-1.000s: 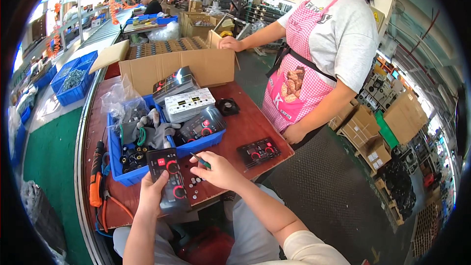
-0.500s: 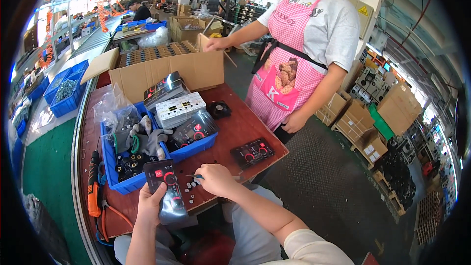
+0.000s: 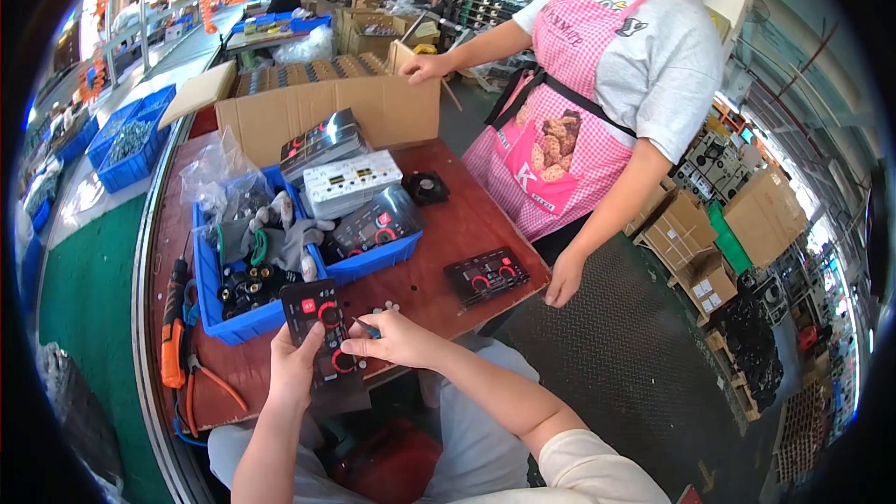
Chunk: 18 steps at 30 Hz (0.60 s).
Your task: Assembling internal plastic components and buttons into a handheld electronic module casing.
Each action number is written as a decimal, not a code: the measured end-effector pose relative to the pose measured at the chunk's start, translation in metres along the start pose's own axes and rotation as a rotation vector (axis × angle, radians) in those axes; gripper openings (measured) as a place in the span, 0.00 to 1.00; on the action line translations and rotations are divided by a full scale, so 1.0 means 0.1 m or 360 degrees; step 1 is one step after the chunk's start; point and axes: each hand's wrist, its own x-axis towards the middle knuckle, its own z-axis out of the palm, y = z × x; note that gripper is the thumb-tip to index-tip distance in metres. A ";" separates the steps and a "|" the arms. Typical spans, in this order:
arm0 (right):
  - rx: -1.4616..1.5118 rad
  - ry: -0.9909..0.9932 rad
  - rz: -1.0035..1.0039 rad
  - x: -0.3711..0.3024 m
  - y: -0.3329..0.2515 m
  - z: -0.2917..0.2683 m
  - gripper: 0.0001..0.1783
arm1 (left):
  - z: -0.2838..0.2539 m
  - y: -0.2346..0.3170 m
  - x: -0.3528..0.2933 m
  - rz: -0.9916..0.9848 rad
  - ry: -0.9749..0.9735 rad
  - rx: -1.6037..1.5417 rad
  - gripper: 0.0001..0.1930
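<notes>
My left hand (image 3: 291, 366) grips a flat black panel (image 3: 304, 299) with red and white markings, tilted over the table's front edge. Close to the panel's right side, the fingers of my right hand (image 3: 403, 340) are closed on a slim pointed tool (image 3: 370, 328) with a dark teal body. Its thin tip points left at the panel; I cannot tell whether they touch. Beside my right hand lie several small pale round pieces (image 3: 388, 307). To the right, similar black panels (image 3: 485, 274) rest on the red-brown table (image 3: 434, 243).
Behind the held panel stands a blue bin (image 3: 252, 328) with grey gloves and black parts. Another blue bin (image 3: 378, 259) holds panels. An orange-and-black tool (image 3: 173, 341) and pliers (image 3: 194, 364) lie left. Behind are a cardboard box (image 3: 327, 121) and a small black fan (image 3: 427, 189). A co-worker (image 3: 597, 84) stands right.
The panel has turned to a different angle, and its glare has gone. My right hand and the pointed tool have come closer to it. The co-worker's lower hand has moved near the table corner.
</notes>
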 end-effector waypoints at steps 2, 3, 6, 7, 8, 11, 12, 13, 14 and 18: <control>0.0238 -0.0168 0.0118 -0.02 -0.15 0.02 0.14 | 0.01 -0.07 0.02 0.0008 0.0046 0.0010 0.09; 0.0160 -0.0124 0.0099 -0.03 -0.23 -0.05 0.13 | 0.06 -0.07 0.03 0.0027 0.0051 0.0020 0.10; 0.0384 0.0086 0.0013 0.13 0.01 -0.08 0.10 | 0.02 0.02 0.03 -0.0200 -0.0158 0.0069 0.13; 0.0412 0.0114 -0.0032 0.17 -0.06 -0.14 0.10 | -0.08 0.04 0.03 -0.0359 -0.0254 0.0263 0.13; 0.0375 0.0158 -0.0015 0.21 -0.05 -0.17 0.11 | 0.01 0.08 -0.01 -0.0393 -0.0263 0.0149 0.13; -0.0031 0.0408 0.0024 0.19 -0.20 -0.26 0.17 | 0.14 0.12 0.12 -0.0433 -0.0320 0.0094 0.14; -0.0376 0.0549 -0.0029 0.14 -0.28 -0.26 0.17 | 0.14 0.13 0.12 -0.0386 -0.0233 0.0010 0.14; -0.0725 0.0705 -0.0098 0.10 -0.32 -0.24 0.17 | 0.13 0.13 0.12 -0.0327 -0.0161 -0.0065 0.14; -0.0706 0.0666 -0.0108 0.07 -0.30 -0.21 0.17 | 0.08 0.12 0.14 -0.0280 -0.0180 -0.0150 0.13; -0.0951 0.0442 -0.0343 -0.01 -0.29 -0.08 0.11 | 0.01 0.07 0.10 -0.0258 -0.0159 -0.0183 0.13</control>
